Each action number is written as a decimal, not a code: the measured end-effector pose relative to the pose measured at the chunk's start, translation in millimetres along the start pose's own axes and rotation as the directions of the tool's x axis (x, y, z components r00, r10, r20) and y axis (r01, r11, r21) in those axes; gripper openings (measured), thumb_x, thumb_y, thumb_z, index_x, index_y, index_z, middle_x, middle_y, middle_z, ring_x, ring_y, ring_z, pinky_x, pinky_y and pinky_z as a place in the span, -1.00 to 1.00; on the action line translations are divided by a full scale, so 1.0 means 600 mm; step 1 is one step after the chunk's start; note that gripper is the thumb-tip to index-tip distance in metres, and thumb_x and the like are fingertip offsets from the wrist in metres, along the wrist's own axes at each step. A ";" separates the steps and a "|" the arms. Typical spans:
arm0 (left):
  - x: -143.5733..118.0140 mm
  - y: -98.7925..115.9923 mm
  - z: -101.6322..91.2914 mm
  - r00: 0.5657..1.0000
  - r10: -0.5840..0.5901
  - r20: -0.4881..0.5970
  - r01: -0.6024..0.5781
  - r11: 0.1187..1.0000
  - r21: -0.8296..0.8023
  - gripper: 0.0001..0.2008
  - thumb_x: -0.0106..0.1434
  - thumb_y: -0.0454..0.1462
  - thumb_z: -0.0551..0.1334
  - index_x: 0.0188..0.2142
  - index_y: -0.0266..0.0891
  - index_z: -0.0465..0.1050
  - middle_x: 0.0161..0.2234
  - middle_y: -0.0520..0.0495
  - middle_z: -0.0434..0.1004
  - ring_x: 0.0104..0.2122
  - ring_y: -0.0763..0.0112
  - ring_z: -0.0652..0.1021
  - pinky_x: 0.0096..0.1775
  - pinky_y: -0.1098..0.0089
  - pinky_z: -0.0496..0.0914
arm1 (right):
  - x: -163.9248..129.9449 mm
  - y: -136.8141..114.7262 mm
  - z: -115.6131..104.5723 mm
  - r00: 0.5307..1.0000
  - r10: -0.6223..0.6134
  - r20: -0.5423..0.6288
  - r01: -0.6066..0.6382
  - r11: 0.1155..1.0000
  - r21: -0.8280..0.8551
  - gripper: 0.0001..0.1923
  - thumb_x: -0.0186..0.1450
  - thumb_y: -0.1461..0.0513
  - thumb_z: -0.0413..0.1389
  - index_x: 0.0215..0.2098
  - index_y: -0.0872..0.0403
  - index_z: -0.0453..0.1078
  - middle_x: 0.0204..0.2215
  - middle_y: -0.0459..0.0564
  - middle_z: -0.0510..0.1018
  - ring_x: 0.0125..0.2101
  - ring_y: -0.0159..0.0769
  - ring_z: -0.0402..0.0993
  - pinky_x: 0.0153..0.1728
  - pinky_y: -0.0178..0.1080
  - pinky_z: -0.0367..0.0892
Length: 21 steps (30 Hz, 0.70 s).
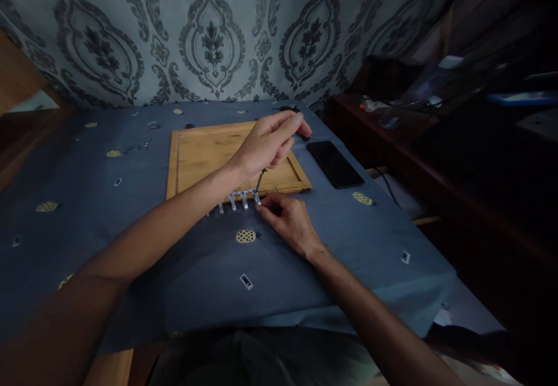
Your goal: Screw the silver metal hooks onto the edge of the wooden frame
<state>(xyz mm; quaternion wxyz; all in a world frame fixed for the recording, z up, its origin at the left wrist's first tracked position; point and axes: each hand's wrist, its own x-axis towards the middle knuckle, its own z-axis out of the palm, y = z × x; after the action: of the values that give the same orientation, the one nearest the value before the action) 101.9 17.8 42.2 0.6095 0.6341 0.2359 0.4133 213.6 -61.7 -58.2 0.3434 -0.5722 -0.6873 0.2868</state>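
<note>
A screwdriver (pixel 260 182) stands nearly upright at the near edge of a framed wooden board (pixel 204 153), its tip at a metal rack with several hooks (pixel 244 200). My left hand (pixel 268 140) is closed around the top of the screwdriver; only a bit of its yellow and black handle and the shaft show below the palm. My right hand (pixel 290 220) pinches the rightmost hook between thumb and fingers, just below the screwdriver's tip. The rack lies along the board's near edge, its left end partly covered by my left forearm. The board lies flat on the cloth.
A black phone (pixel 335 164) lies right of the board on the blue tablecloth (pixel 209 293). Small metal pieces (pixel 146 142) lie to the left, and a dark object (pixel 289 108) lies behind the board. A patterned curtain (pixel 213 37) hangs behind; a dark red shelf (pixel 392 124) stands at right.
</note>
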 end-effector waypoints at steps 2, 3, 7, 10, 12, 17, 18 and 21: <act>0.000 0.001 -0.001 1.000 -0.009 0.006 0.009 1.000 0.002 -0.67 0.49 -0.18 0.01 -0.39 -0.26 0.32 -0.75 0.26 -0.05 -0.77 0.70 0.01 -0.68 0.58 -0.08 | 0.000 0.000 0.000 1.000 0.001 0.000 -0.001 1.000 -0.003 -0.84 0.25 0.15 0.16 -0.41 0.06 0.48 -0.51 -0.07 0.58 -0.50 -0.33 0.43 -0.43 -0.29 0.23; -0.001 0.001 -0.001 1.000 -0.012 0.008 0.012 1.000 0.003 -0.67 0.49 -0.19 0.01 -0.39 -0.26 0.32 -0.74 0.26 -0.05 -0.77 0.70 0.01 -0.68 0.58 -0.08 | 0.000 -0.001 0.000 1.000 0.000 -0.001 0.000 1.000 -0.005 -0.85 0.25 0.15 0.15 -0.41 0.06 0.48 -0.51 -0.07 0.58 -0.50 -0.33 0.42 -0.43 -0.29 0.23; -0.008 0.001 -0.001 1.000 0.012 0.016 -0.012 1.000 -0.011 -0.69 0.48 -0.21 0.01 -0.38 -0.28 0.33 -0.72 0.25 -0.03 -0.74 0.71 -0.01 -0.66 0.59 -0.09 | -0.001 0.000 0.000 1.000 -0.007 -0.002 0.007 1.000 -0.004 -0.85 0.25 0.16 0.15 -0.40 0.06 0.49 -0.51 -0.06 0.58 -0.50 -0.33 0.42 -0.44 -0.29 0.22; -0.012 -0.002 -0.005 0.999 0.038 0.014 -0.038 0.999 -0.025 -0.71 0.48 -0.21 0.02 -0.36 -0.27 0.33 -0.70 0.25 -0.03 -0.73 0.70 -0.01 -0.65 0.59 -0.07 | -0.001 0.000 -0.001 1.000 -0.014 0.001 0.014 1.000 0.002 -0.83 0.26 0.15 0.14 -0.41 0.06 0.48 -0.52 -0.07 0.56 -0.51 -0.33 0.41 -0.45 -0.30 0.21; -0.013 -0.002 -0.009 0.999 0.054 -0.008 -0.054 0.998 -0.024 -0.72 0.47 -0.21 0.03 -0.35 -0.27 0.34 -0.69 0.25 -0.03 -0.72 0.69 0.00 -0.65 0.58 -0.07 | -0.001 0.001 -0.001 1.000 -0.017 0.003 0.017 1.000 0.008 -0.82 0.26 0.14 0.14 -0.41 0.06 0.47 -0.53 -0.07 0.56 -0.51 -0.33 0.41 -0.46 -0.30 0.22; -0.023 0.029 -0.025 0.976 0.195 -0.097 -0.192 0.981 0.033 -0.74 0.46 -0.20 0.03 -0.35 -0.22 0.32 -0.66 0.23 -0.05 -0.70 0.64 0.01 -0.63 0.51 -0.07 | -0.002 0.002 -0.001 1.000 -0.016 0.008 0.016 1.000 0.018 -0.83 0.26 0.14 0.14 -0.39 0.06 0.47 -0.51 -0.07 0.56 -0.50 -0.33 0.42 -0.44 -0.29 0.24; -0.028 0.039 -0.030 0.970 0.230 -0.077 -0.222 0.970 0.100 -0.74 0.45 -0.19 0.03 -0.35 -0.22 0.33 -0.65 0.22 -0.03 -0.69 0.64 0.02 -0.62 0.51 -0.05 | -0.002 0.002 -0.002 1.000 -0.016 0.006 0.016 1.000 0.020 -0.83 0.26 0.14 0.14 -0.39 0.06 0.47 -0.51 -0.07 0.56 -0.50 -0.32 0.42 -0.44 -0.29 0.24; -0.054 0.066 -0.049 0.968 0.243 0.059 -0.234 0.797 0.557 -0.72 0.40 -0.15 0.12 -0.36 -0.27 0.43 -0.60 0.15 0.15 -0.60 0.64 0.19 -0.50 0.49 0.08 | -0.003 0.003 -0.002 1.000 -0.019 0.001 0.019 0.999 0.031 -0.84 0.27 0.14 0.15 -0.40 0.05 0.46 -0.51 -0.08 0.57 -0.50 -0.33 0.43 -0.43 -0.29 0.25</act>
<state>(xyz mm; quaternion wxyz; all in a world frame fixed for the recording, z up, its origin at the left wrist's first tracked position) 52.4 2.8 70.4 0.3381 0.8061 0.2696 0.4039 215.9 -63.2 -59.1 0.3545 -0.5601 -0.6885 0.2942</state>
